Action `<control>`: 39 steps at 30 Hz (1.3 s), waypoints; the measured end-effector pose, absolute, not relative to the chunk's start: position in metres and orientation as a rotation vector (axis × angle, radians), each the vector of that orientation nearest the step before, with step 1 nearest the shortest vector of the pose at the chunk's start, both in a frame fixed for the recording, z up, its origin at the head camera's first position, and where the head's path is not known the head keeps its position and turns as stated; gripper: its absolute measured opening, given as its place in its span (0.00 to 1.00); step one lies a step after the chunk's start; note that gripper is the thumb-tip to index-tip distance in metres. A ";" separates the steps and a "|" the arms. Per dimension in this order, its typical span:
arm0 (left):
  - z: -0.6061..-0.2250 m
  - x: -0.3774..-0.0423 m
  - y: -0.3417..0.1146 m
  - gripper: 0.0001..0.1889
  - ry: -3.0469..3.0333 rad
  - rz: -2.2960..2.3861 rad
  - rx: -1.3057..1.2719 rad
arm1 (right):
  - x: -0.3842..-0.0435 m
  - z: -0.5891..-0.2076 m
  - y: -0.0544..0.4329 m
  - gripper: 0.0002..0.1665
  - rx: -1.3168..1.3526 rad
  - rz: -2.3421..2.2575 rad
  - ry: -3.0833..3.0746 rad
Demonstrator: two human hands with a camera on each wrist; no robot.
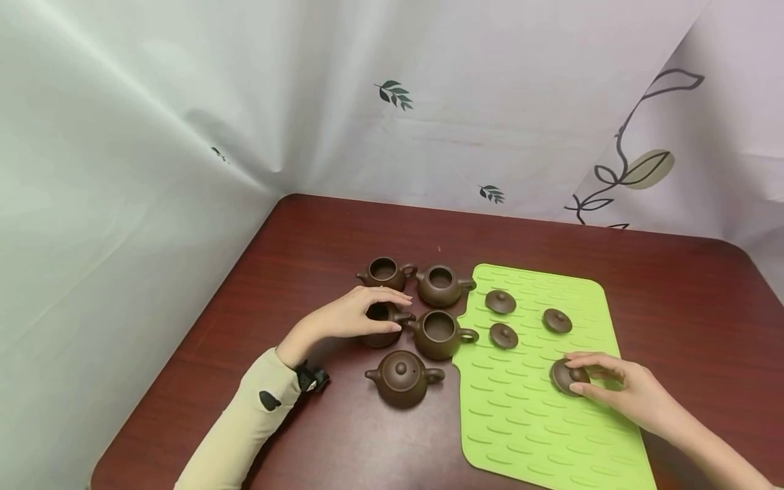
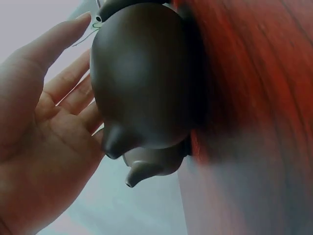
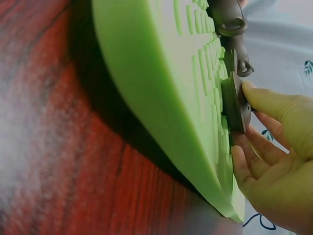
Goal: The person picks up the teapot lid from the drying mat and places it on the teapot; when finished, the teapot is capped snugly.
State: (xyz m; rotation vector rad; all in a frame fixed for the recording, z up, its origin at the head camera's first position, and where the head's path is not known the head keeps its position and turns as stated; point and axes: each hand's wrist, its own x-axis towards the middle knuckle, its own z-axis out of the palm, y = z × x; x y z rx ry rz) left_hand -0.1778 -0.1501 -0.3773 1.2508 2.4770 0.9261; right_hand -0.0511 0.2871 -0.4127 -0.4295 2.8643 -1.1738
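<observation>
My left hand reaches over a small brown lidless teapot, thumb and fingers spread about its mouth. In the left wrist view the loosely bent fingers lie behind the teapot's body, and the thumb stands apart from it. On the green mat, my right hand pinches a brown teapot lid between thumb and fingers. The right wrist view shows this lid low over the mat; whether it touches the mat I cannot tell.
More lidless teapots stand close beside the left hand. Nearer the front is a teapot with its lid on. Three loose lids lie on the mat's far half. A white patterned curtain hangs behind the dark red table.
</observation>
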 end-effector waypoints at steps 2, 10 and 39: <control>-0.378 -0.178 -0.151 0.23 2.478 0.916 1.249 | -0.051 -0.413 0.287 0.18 -0.422 -1.167 2.864; -0.378 -0.180 -0.156 0.25 2.482 0.883 1.252 | -0.052 -0.412 0.286 0.16 -0.463 -1.169 2.882; -0.371 -0.174 -0.106 0.25 2.453 0.747 1.389 | -0.084 -0.383 0.270 0.15 -0.593 -1.199 2.907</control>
